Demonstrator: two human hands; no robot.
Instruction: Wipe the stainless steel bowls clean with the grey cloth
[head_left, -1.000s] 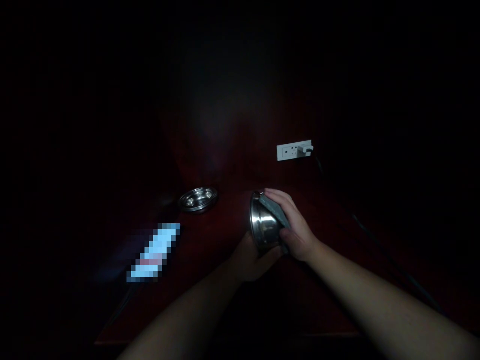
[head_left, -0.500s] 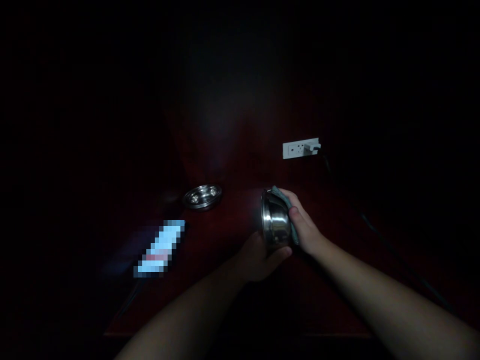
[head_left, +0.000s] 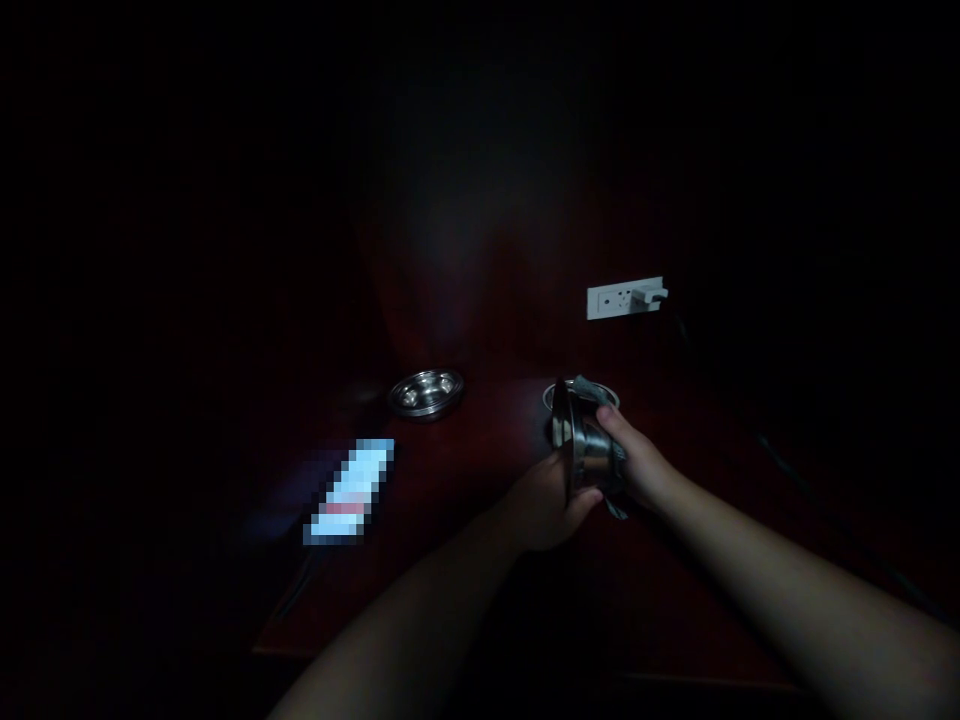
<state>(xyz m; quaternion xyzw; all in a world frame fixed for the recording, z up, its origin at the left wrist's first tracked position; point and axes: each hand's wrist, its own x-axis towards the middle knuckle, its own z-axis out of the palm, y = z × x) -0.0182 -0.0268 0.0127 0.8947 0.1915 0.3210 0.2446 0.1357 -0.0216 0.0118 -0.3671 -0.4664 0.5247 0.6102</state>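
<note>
A shiny steel bowl (head_left: 592, 455) is held tilted on its side, its opening facing left. My left hand (head_left: 551, 505) grips it from below at the rim, the thumb along the underside and the other fingers partly hidden. My right hand (head_left: 634, 455) presses a grey-green cloth (head_left: 619, 452) against the bowl's outer side, fingers mostly hidden behind it. Right behind the held bowl, the rim of another steel dish (head_left: 613, 392) shows on the dark red table (head_left: 480, 440).
To the left stand shallow steel bowls (head_left: 426, 412), seemingly stacked. A lit, pixelated phone (head_left: 351, 495) lies nearer, with a cable running from it. A white wall socket (head_left: 611, 300) with a plug sits at the back right. Surroundings are very dark.
The view has shifted slightly left. The held bowl has turned, showing more of its base side, and the cloth has moved round it. The dish rim behind it has come into sight.
</note>
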